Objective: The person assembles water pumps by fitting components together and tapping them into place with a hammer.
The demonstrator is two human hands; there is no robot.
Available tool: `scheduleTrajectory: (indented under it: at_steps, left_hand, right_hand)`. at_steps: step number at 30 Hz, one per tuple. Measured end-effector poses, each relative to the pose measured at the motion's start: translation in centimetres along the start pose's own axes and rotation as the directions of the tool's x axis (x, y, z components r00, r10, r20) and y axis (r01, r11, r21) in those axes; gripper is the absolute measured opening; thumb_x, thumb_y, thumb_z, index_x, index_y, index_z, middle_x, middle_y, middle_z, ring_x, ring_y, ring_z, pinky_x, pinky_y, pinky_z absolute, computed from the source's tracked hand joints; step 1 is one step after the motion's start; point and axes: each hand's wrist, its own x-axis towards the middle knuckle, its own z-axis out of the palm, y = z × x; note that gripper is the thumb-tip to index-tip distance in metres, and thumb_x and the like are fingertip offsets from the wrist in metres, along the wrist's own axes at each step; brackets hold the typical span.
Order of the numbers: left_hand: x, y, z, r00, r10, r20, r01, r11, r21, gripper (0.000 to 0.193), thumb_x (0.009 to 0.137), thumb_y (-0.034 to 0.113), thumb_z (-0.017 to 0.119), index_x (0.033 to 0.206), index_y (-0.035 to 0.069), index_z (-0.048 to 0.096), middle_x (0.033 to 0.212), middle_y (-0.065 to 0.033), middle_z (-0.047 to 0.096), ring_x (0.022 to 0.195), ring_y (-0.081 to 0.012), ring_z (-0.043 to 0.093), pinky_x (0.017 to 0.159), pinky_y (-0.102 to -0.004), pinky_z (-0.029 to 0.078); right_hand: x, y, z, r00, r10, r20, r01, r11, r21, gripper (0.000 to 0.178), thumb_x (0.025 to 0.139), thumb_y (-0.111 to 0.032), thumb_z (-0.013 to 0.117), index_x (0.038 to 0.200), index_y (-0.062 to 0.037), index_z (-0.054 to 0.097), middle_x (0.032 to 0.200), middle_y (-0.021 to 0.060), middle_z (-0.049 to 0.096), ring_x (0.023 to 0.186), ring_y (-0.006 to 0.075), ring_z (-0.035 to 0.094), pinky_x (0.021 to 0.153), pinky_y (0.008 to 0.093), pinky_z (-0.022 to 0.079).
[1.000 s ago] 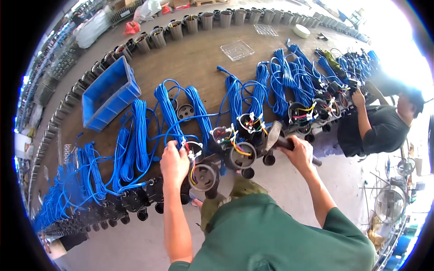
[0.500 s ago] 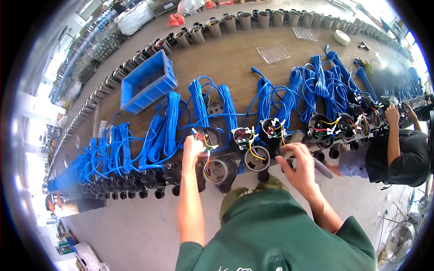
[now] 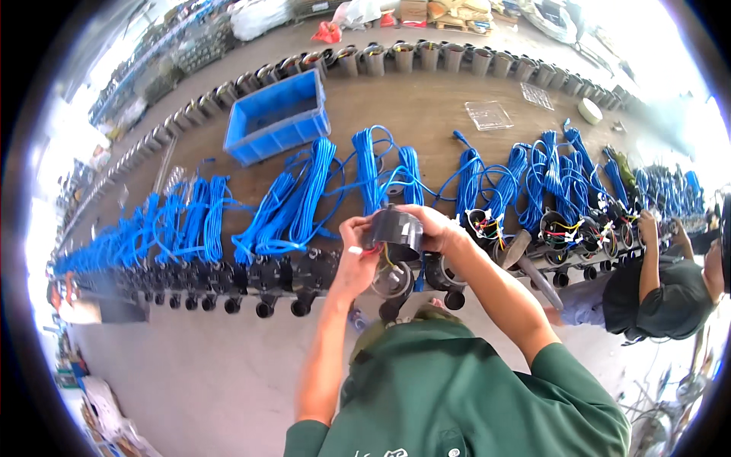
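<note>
Between my hands, above the table's near edge, a black cup-shaped motor cover [image 3: 397,231] is tilted with its open side down toward me. My right hand [image 3: 435,228] wraps its far right side. At its left side, my left hand [image 3: 356,257] has its fingers closed by the rim, where thin red and yellow wires [image 3: 385,254] come out. A small white piece shows at the left thumb; I cannot make out what it is. Below the cover is a round grey motor body [image 3: 391,280] on the table edge. Bundled blue cable [image 3: 368,171] lies just behind.
Several coiled blue cables [image 3: 311,194] and black motor parts [image 3: 263,278] line the near edge. A blue crate [image 3: 278,126] stands farther back, beyond it a row of metal cylinders [image 3: 403,57]. At right lie a hammer [image 3: 533,274] and a co-worker's arm [image 3: 649,251].
My right hand has moved left from open space onto the black cover. The cover is now lifted and turned over between both hands. The head view has shifted slightly.
</note>
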Motion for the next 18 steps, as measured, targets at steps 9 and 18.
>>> scheduleTrajectory:
  at_steps: [9,18]
  left_hand:
    - [-0.8,-0.6,-3.7,0.781,-0.443,0.440,0.604,0.714,-0.355,0.038,0.105,0.033,0.059,0.122,0.001,0.071,0.118,-0.0058,0.072,0.111,-0.0122,0.063,0.100,-0.0305,0.046]
    - [-0.4,-0.6,-1.8,0.766,-0.324,0.555,0.564,0.753,-0.338,0.036,0.090,0.024,0.079,0.114,-0.001,0.070,0.103,-0.0061,0.071,0.098,-0.0109,0.063,0.090,-0.0288,0.047]
  right_hand:
    - [0.1,1.0,1.1,0.980,-0.199,0.013,0.197,0.976,0.095,0.022,0.104,-0.024,0.064,0.107,-0.0022,0.061,0.109,0.0173,0.068,0.109,0.0326,0.068,0.095,0.0495,0.059]
    - [-1.5,0.6,1.7,0.977,-0.184,-0.107,0.157,0.963,-0.219,0.022,0.104,-0.027,0.063,0.106,-0.0055,0.062,0.110,0.0171,0.071,0.104,0.0277,0.069,0.094,0.0411,0.057]
